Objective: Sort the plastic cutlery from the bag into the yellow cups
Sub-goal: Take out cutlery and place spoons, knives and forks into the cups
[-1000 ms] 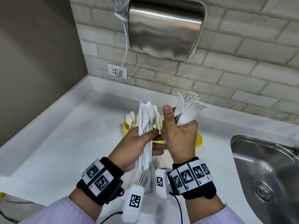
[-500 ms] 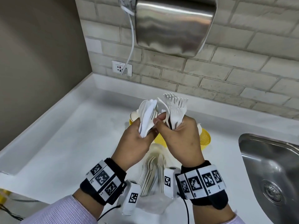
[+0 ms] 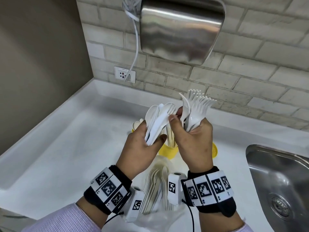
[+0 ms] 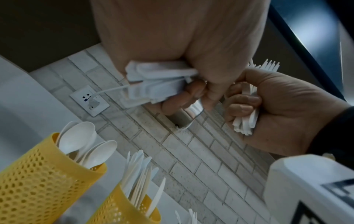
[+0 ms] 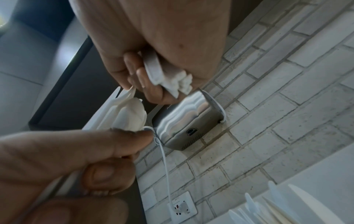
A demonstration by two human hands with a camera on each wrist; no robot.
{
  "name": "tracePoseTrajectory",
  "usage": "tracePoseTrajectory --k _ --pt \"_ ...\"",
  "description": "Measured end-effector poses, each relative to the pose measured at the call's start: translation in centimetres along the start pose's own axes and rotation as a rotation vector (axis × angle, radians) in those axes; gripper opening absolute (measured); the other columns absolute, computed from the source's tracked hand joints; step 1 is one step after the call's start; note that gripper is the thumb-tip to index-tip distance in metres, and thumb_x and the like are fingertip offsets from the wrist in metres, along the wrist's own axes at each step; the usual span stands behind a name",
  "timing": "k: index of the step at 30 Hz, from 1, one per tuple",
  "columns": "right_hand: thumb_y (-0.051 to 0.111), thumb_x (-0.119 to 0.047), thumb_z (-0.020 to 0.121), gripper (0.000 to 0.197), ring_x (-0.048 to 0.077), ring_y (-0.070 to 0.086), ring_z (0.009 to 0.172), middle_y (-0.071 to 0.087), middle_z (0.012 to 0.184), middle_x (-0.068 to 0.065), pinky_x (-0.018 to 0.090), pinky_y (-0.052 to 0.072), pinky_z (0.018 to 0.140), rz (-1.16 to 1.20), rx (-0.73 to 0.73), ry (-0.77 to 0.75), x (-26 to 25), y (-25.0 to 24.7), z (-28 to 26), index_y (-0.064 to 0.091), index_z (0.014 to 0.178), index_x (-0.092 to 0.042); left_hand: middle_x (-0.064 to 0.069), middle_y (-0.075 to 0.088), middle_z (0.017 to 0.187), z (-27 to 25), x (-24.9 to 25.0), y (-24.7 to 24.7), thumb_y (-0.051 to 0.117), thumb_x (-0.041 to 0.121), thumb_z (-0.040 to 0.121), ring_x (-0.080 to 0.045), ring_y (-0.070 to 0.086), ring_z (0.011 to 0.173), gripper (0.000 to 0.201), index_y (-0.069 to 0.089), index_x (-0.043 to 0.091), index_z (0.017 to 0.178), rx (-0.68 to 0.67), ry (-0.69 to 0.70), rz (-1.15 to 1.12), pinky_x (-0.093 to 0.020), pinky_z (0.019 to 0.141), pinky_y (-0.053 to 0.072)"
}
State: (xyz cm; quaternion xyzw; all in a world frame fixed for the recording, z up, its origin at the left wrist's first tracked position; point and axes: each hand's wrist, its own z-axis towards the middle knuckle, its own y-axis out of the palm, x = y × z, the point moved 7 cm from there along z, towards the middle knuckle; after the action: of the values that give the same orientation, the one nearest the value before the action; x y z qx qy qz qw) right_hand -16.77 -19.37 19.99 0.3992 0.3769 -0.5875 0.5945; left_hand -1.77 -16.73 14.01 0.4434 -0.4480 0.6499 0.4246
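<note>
My left hand (image 3: pixel 150 136) grips a mixed bundle of white spoons, knives and a fork (image 3: pixel 158 121), tilted to the right. My right hand (image 3: pixel 176 114) clasps a fan of white forks (image 3: pixel 195 109), while its thumb and forefinger touch the tip of the left bundle. Below the hands stand yellow perforated cups: one with spoons (image 4: pixel 38 174), one with knives (image 4: pixel 122 212), and a third (image 3: pixel 214 149) mostly hidden behind my right hand. A clear bag (image 3: pixel 158 220) with more cutlery (image 3: pixel 155 186) lies on the counter between my wrists. The right wrist view shows the fork handle ends (image 5: pixel 172 81).
A steel sink (image 3: pixel 275 181) is sunk into the white counter (image 3: pixel 66 148) at the right. A metal hand dryer (image 3: pixel 180 27) hangs on the brick wall above, its white cord running to a socket (image 3: pixel 124 74). A dark wall closes the left side.
My left hand has tipped its bundle from upright to leaning right. My right thumb and forefinger have come over to the bundle's tip, still carrying the forks.
</note>
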Motion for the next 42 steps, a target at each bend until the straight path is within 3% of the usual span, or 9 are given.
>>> tracePoseTrajectory --k 7,12,16,21,25,32,36,39,42 --pt "0.075 -0.004 0.089 0.02 0.015 0.073 0.087 0.075 0.085 -0.005 0.025 0.055 0.081 -0.013 -0.01 -0.015 0.2 0.3 0.1 0.066 0.09 -0.022 0.008 0.074 0.094 0.0 -0.1 -0.2 0.075 0.023 0.091 -0.006 0.071 0.086 0.031 0.064 0.029 0.119 -0.015 -0.011 0.016 -0.023 0.078 0.056" --pt "0.072 -0.012 0.093 0.015 0.011 0.072 0.095 0.075 0.092 -0.01 0.028 0.053 0.087 -0.11 0.004 -0.039 0.6 0.2 -0.1 0.068 0.099 -0.025 0.004 0.073 0.093 0.1 -0.2 -0.4 0.074 0.027 0.091 -0.011 0.07 0.084 0.026 0.064 0.026 0.115 -0.018 -0.019 0.033 -0.035 0.079 0.058" --pt "0.067 -0.015 0.094 0.03 0.019 0.067 0.116 0.073 0.119 0.002 0.036 0.051 0.102 -0.131 0.07 -0.193 -0.6 -0.3 -0.3 0.068 0.123 -0.008 0.011 0.07 0.088 -0.2 0.2 0.0 0.075 0.025 0.091 -0.006 0.068 0.081 0.021 0.065 0.03 0.109 -0.05 -0.025 -0.01 -0.02 0.074 0.051" --pt "0.067 -0.024 0.095 0.011 -0.004 0.065 0.076 0.068 0.084 -0.02 0.025 0.052 0.072 -0.254 0.044 -0.328 -1.6 -0.7 -0.6 0.074 0.104 -0.021 0.021 0.069 0.087 -0.4 0.4 0.7 0.077 0.021 0.091 -0.004 0.068 0.085 0.023 0.068 0.027 0.112 -0.143 -0.034 -0.077 -0.021 0.079 0.048" --pt "0.065 -0.019 0.097 0.032 -0.003 0.067 0.092 0.075 0.111 0.0 0.023 0.051 0.084 -0.277 0.071 -0.38 -2.3 -0.9 -0.8 0.068 0.128 -0.012 0.018 0.072 0.09 -0.4 0.5 0.9 0.076 0.02 0.091 -0.006 0.069 0.087 0.023 0.069 0.025 0.112 -0.164 -0.032 -0.095 -0.023 0.08 0.048" --pt "0.062 -0.033 0.092 0.038 0.004 0.069 0.078 0.074 0.085 -0.001 0.017 0.051 0.073 -0.313 0.135 -0.363 -1.8 -1.7 -0.8 0.072 0.108 -0.001 0.021 0.064 0.071 -0.5 0.5 1.3 0.075 0.017 0.092 0.003 0.056 0.057 0.015 0.068 0.024 0.104 -0.228 -0.059 -0.13 -0.01 0.054 0.04" --pt "0.069 -0.037 0.09 0.011 -0.005 0.071 0.085 0.074 0.081 -0.01 0.029 0.06 0.075 -0.254 0.143 -0.33 -1.7 -1.8 -0.6 0.071 0.1 -0.032 -0.004 0.045 0.067 -0.7 0.1 1.6 0.078 0.021 0.089 -0.024 0.035 0.052 0.019 0.063 0.03 0.082 -0.277 -0.148 -0.256 -0.028 0.048 0.031" --pt "0.069 -0.04 0.092 0.038 0.01 0.075 0.089 0.075 0.095 -0.02 0.047 0.061 0.074 -0.22 0.138 -0.321 -1.4 -2.2 -0.1 0.073 0.105 -0.004 -0.01 0.041 0.068 -1.0 0.6 1.8 0.078 0.016 0.091 -0.028 0.034 0.054 0.022 0.061 0.027 0.083 -0.299 -0.144 -0.299 -0.031 0.047 0.03" --pt "0.067 -0.036 0.093 0.033 0.009 0.075 0.078 0.075 0.088 -0.022 0.043 0.061 0.068 -0.206 0.172 -0.3 -1.6 -2.2 -0.4 0.076 0.1 -0.005 -0.008 0.045 0.067 -1.0 0.9 1.7 0.078 0.015 0.091 -0.025 0.037 0.051 0.022 0.061 0.027 0.084 -0.311 -0.111 -0.312 -0.03 0.046 0.033"
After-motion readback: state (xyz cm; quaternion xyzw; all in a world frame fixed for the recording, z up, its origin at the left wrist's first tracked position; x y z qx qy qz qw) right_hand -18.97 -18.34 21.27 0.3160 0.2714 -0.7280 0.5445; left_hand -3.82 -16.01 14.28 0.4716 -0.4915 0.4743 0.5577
